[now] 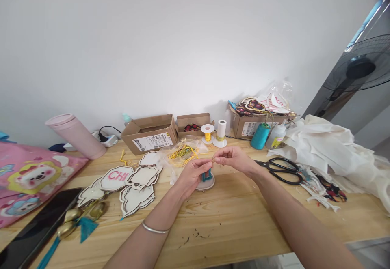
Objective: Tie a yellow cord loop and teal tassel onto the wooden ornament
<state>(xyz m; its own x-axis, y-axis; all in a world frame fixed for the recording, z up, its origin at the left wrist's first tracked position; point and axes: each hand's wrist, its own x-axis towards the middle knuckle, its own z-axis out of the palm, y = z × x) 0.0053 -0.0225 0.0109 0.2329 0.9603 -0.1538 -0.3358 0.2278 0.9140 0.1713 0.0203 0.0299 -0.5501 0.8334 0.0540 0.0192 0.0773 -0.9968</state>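
My left hand (193,173) is closed in a pinch near the table's middle, with a small teal-and-red piece (207,175) at its fingers. Thumb and finger of my right hand (234,158) pinch a thin golden-brown cord (214,160) right beside the left fingertips. How the cord joins the teal piece is too small to tell. Beneath my left hand lies a pale, round-edged plaque (205,186), partly covered. Behind the hands, a tangle of yellow cord (183,154) rests on clear plastic. A yellow spool (207,135) and a white spool (222,130) stand farther back.
White shaped plaques (137,198), gold bells (70,216) and a black phone (36,228) lie left. Cardboard boxes (149,133) line the wall. To the right are black scissors (283,171), a teal thread cone (260,136), a glue bottle (276,136) and white cloth (332,151).
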